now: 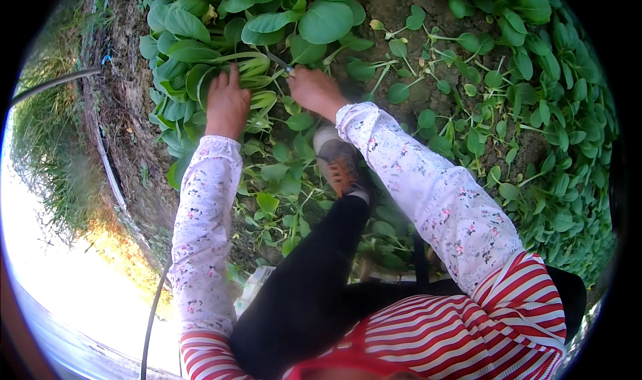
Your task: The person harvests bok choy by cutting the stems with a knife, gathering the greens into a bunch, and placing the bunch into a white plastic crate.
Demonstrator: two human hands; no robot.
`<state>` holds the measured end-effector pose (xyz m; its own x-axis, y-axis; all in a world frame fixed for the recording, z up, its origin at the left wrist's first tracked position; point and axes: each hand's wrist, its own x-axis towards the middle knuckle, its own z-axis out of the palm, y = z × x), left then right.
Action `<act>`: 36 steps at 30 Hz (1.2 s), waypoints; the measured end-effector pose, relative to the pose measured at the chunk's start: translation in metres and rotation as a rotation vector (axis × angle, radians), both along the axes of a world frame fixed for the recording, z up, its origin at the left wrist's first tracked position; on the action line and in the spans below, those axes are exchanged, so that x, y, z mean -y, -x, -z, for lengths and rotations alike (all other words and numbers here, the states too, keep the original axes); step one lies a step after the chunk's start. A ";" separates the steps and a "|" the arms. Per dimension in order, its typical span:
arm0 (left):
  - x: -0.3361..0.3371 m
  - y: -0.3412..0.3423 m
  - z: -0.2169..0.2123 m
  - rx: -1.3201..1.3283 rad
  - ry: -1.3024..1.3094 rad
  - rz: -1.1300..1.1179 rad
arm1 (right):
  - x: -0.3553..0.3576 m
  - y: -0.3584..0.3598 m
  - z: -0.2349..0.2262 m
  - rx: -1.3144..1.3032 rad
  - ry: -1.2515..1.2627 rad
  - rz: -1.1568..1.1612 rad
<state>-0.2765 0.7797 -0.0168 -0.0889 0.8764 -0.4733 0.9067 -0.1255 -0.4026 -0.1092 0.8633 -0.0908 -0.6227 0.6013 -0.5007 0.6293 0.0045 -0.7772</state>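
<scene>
My left hand (228, 104) is closed over a bunch of cut bok choy (257, 72), its fingers partly hidden among the leaves. The pale green stem ends of the bunch point toward my right hand (317, 90). That hand is wrapped around a small knife (278, 61), and the handle is mostly hidden in my fist. Its grey blade sticks out to the upper left, close beside the stems. I cannot tell whether the blade touches them. Larger bok choy plants (326, 22) with broad round leaves stand just beyond both hands.
My shoe (336, 162) is planted among low greens between my arms. Small scattered plants and loose leaves (399, 92) lie on bare soil to the right, with a dense leafy bed (568, 139) beyond. A dark hose (57, 85) and a grassy edge (53, 159) run along the left.
</scene>
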 end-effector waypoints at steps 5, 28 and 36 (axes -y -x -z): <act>0.007 -0.002 0.005 0.031 -0.044 0.010 | -0.003 0.003 0.009 -0.068 0.061 -0.110; 0.032 -0.024 -0.026 0.330 -0.316 -0.053 | 0.019 -0.087 -0.025 -0.007 0.020 0.091; 0.034 -0.080 -0.117 1.144 -0.391 -0.423 | -0.014 -0.111 -0.092 -0.670 0.551 0.329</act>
